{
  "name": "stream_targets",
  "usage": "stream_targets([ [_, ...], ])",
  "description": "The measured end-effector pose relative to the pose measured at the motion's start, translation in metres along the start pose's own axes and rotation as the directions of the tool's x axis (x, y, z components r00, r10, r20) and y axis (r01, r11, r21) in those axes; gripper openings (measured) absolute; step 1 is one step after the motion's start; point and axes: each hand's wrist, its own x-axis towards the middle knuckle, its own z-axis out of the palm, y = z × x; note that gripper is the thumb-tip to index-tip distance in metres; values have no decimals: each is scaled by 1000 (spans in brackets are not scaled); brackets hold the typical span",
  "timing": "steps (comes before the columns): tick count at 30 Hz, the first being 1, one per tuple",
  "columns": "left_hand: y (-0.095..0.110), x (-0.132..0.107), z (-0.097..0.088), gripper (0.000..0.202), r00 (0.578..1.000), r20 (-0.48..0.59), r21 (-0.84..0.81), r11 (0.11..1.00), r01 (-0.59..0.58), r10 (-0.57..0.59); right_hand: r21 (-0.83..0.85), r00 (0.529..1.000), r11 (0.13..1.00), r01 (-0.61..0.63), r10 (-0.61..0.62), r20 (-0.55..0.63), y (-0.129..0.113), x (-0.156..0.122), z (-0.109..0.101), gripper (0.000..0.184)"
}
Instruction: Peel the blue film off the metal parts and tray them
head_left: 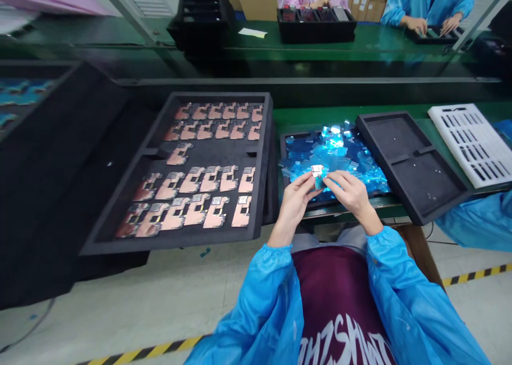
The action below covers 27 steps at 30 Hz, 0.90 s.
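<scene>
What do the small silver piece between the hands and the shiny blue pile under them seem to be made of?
The small piece looks like bright metal, since it reflects light sharply. The blue pile seems thin glossy plastic film: flat, overlapping pieces with strong glare, though foil cannot be ruled out.

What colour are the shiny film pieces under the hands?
The shiny film pieces are metallic blue, best seen in the head view.

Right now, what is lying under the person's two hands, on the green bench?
A dark tray holding shiny blue film pieces lies under the left hand and right hand. The tray floor and pieces beneath the palms are covered, so cannot be seen.
</scene>
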Motion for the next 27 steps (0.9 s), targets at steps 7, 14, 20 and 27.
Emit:
stream_targets([
  [7,-1,4,11,39,993,-115,-121,992,-44,30,117,967,992,53,-22,-253,-13,-12,-5,20],
  [14,14,-64,23,33,977,-107,113,978,-173,185,378,789,800,-466,569,-232,16,15,4,28],
  [20,131,-115,-26,21,939,69,481,813,-328,338,-199,918,910,-363,386,94,59,49,19,32],
  [27,230,18,-121,22,846,-215,788,599,-145,487,-398,966,895,-202,248,68,51,56,19,49],
])
